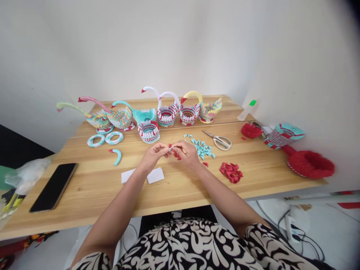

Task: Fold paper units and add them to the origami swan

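- White and small, that piece [170, 148] is sitting between your fingertips, above the table [95, 187].
- Your left hand [155, 153] and right hand [187, 152] are meeting there, each grip narrow, pinching it.
- You're probably folding or shaping; the next move is likely calling for a light, exact press.
- Beyond, a red-and-white bowl [149, 133] and swan-shaped baskets [189, 115] are standing mouth up; whether they're holding anything, I can't tell.
- Turquoise pieces [203, 148] are lying loose, right of your hands.
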The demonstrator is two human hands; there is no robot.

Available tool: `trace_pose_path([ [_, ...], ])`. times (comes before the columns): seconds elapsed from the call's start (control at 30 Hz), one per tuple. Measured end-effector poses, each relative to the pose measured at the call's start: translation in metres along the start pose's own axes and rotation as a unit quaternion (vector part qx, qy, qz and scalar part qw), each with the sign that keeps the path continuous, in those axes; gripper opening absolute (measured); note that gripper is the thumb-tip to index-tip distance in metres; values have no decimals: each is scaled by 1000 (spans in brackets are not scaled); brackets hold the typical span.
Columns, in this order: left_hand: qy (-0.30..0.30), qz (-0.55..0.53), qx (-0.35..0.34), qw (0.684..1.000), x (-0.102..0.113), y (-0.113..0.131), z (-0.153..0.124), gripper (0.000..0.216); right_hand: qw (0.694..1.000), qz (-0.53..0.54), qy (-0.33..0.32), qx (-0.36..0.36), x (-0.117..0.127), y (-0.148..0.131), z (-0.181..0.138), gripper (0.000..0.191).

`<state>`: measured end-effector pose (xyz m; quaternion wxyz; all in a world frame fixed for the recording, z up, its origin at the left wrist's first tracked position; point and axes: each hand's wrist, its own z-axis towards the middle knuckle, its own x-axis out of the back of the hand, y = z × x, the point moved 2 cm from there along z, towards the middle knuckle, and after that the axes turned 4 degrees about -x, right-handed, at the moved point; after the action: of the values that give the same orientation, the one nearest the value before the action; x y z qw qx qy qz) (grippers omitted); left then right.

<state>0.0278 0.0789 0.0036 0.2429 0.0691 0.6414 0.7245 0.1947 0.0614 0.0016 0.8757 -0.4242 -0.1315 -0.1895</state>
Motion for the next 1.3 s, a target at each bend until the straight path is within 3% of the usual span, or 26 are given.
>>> trace_pose_path([
  [0.17, 29, -66, 3, 997, -2, 0, 0, 38, 990, -79, 61, 95, 5, -4, 0, 23],
  [0.5, 74, -67, 12, 995, -3, -8, 1, 50, 983, -121, 28, 138, 1, -6, -1, 14],
  [0.67, 77, 20, -5, 997, -7, -1, 1, 38, 972, -147, 25, 180, 0, -6, -2, 17],
  [0.83, 67, 177, 14, 982, -2, 5, 0, 30, 969, -181, 11, 170, 0, -5, -2, 22],
  [1.17, 88, 227, -9, 970, 6, -1, 1, 25, 978, -154, -22, 139, 2, 2, 3, 13],
  [1.3, 101, 299, -55, 947, 3, 2, -2, 24, 988, -113, -23, 107, 3, 7, 4, 11],
])
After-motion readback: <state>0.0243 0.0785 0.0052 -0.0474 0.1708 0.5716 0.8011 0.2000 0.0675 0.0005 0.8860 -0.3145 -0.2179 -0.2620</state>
